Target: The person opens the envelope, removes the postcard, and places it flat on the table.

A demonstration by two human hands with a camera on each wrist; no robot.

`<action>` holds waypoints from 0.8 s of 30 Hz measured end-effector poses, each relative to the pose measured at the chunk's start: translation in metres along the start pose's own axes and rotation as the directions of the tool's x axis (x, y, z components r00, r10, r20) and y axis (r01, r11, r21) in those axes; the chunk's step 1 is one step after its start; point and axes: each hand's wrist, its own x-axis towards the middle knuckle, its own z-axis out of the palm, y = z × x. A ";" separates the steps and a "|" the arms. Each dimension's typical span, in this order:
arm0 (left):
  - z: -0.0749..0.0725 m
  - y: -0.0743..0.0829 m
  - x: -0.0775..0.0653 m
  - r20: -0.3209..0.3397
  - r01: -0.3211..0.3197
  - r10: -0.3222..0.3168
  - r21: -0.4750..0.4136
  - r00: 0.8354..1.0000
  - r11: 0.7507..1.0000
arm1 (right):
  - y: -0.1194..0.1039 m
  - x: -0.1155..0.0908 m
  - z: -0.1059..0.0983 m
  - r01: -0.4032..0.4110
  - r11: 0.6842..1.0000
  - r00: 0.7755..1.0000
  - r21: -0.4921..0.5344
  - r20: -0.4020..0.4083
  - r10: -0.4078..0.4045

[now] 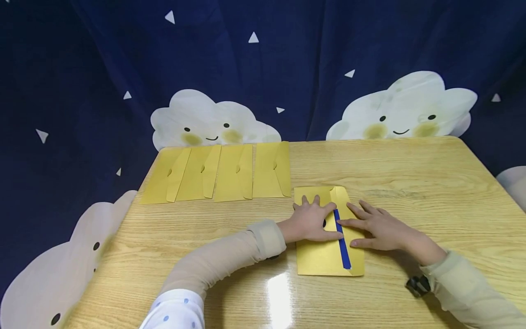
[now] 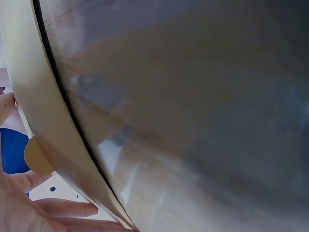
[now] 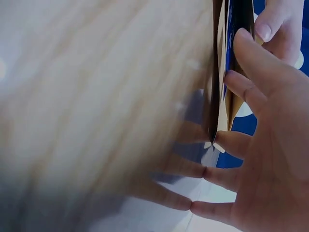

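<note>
A yellow paper envelope (image 1: 316, 261) lies on the table with its flap (image 1: 356, 261) side to the right. A narrow blue strip (image 1: 344, 252) runs along the inner side of the flap. My left hand (image 1: 310, 222) rests on the envelope body, fingers spread, its thumb tip reaching the strip. Over the flap is my right hand (image 1: 382, 230), fingers apart, with a fingertip at the blue strip and the thumb on the flap. In the right wrist view the envelope (image 3: 222, 108) appears edge-on, and some of the right hand's fingertips (image 3: 198, 207) touch the tabletop.
Several closed yellow envelopes (image 1: 234, 183) lie in a row at the back left of the wooden table (image 1: 411, 169). Behind the table hangs a dark blue curtain (image 1: 287, 68) with clouds and triangles. A black wrist device (image 1: 418, 286) sits below the right sleeve.
</note>
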 end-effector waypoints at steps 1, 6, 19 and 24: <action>0.000 0.000 0.000 -0.003 0.000 0.000 0.000 1.000 1.000 | -0.001 0.000 0.000 -0.003 1.000 1.000 0.011 -0.004 0.003; 0.002 -0.001 0.000 -0.002 -0.009 0.009 -0.002 1.000 1.000 | -0.007 0.003 0.004 -0.018 0.999 1.000 0.049 -0.024 0.020; 0.001 -0.002 0.000 0.016 -0.016 0.016 0.015 1.000 1.000 | -0.017 0.008 0.009 -0.078 0.997 0.997 0.018 -0.005 0.078; 0.000 -0.002 0.000 0.033 -0.011 0.011 0.011 0.999 1.000 | -0.021 0.008 0.005 -0.092 0.996 0.996 0.001 0.021 0.092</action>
